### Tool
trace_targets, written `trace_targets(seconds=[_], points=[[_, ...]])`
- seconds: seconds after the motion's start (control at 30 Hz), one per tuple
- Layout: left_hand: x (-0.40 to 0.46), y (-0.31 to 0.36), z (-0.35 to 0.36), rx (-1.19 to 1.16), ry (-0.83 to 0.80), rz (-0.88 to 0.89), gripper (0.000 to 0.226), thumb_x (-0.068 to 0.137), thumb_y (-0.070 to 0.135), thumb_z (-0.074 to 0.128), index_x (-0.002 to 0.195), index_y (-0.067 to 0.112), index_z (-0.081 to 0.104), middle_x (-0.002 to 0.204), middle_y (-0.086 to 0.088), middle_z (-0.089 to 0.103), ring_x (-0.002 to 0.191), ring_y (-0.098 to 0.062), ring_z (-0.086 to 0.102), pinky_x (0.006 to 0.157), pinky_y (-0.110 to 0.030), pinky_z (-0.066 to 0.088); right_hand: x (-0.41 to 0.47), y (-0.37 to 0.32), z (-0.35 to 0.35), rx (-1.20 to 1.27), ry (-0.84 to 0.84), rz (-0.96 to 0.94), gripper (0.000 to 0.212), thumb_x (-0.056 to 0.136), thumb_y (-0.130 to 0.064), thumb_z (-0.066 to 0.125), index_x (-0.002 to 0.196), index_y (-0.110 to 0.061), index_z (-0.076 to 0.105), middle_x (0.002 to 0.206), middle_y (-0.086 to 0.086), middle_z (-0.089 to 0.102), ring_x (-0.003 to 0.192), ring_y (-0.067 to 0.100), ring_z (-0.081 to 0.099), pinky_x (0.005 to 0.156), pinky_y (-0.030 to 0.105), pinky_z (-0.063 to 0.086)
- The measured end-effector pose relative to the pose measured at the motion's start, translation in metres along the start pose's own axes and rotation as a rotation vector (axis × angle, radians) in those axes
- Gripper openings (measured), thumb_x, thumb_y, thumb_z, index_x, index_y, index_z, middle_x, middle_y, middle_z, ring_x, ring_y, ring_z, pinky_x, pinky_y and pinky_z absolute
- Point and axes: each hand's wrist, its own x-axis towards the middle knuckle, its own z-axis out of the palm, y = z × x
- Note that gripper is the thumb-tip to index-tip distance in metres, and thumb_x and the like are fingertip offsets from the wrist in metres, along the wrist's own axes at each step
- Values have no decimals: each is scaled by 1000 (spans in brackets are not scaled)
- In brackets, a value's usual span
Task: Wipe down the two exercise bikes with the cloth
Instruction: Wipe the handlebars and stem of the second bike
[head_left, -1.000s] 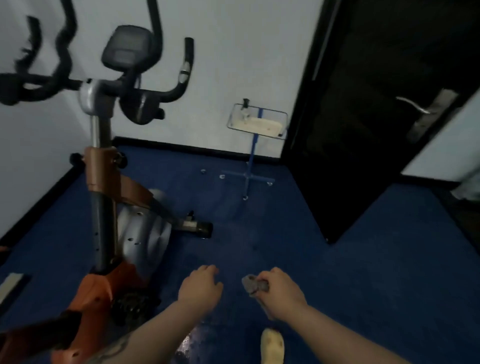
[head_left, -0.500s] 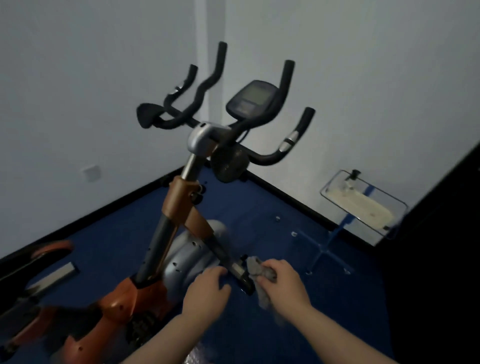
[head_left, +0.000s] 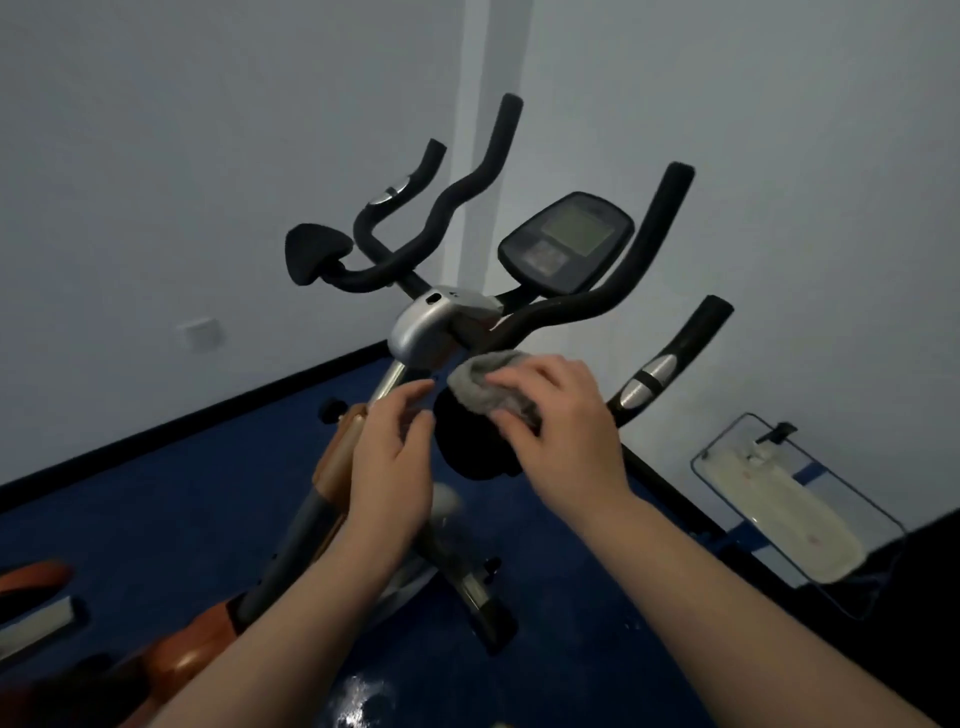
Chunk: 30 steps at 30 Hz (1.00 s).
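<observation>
Head view: the exercise bike (head_left: 441, 332) stands in the room corner, handlebars reaching up toward the walls, stem slanting down-left. The right hand (head_left: 561, 431) pinches the grey cloth (head_left: 488, 387) just below the silver clamp. The left hand (head_left: 392, 457) hovers beside it, fingers loosely spread.

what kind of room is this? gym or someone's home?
Probably a small workout room, home or modest gym; I cannot tell which. Clues: an exercise bike with a console in a bare white-walled corner, blue carpet, and part of an orange machine at the left edge.
</observation>
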Motion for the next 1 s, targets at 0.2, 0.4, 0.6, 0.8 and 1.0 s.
trace_targets(seconds=[0.2,0.4,0.6,0.8,1.0], points=[[1,-8,26,-160,113,11,29,102,17,39,116,20,64,108,9,67,103,2,62,86,-11,46,23,14,32,-128,-254,-233,26,85,-17,61,110,-19,67,109,-1,63,101,20,51,81,39,50],[0,-21,33,-237,107,-1,46,95,42,37,125,17,62,118,0,68,114,-16,62,99,-40,49,47,29,2,-5,-807,-393,26,84,-35,62,109,-34,66,102,-14,61,97,8,49,86,32,45],[7,-22,15,-201,27,3,44,95,35,35,116,16,68,111,1,71,108,-11,64,92,-27,51,44,7,24,-113,-370,-322,24,80,-24,63,105,-22,64,101,-3,63,99,19,53,84,36,44],[19,-24,1,-215,-123,-13,45,94,39,34,115,18,68,109,0,73,105,-14,67,87,-26,52,34,15,8,-51,-638,-287,19,75,-44,65,90,-32,66,84,-17,57,85,6,48,77,27,32],[28,-31,0,-347,-150,-8,36,94,33,39,93,21,73,95,0,75,92,-11,69,76,-17,52,40,-7,28,-66,-235,-71,21,76,-15,69,96,-17,64,94,-1,63,89,19,53,77,40,46]])
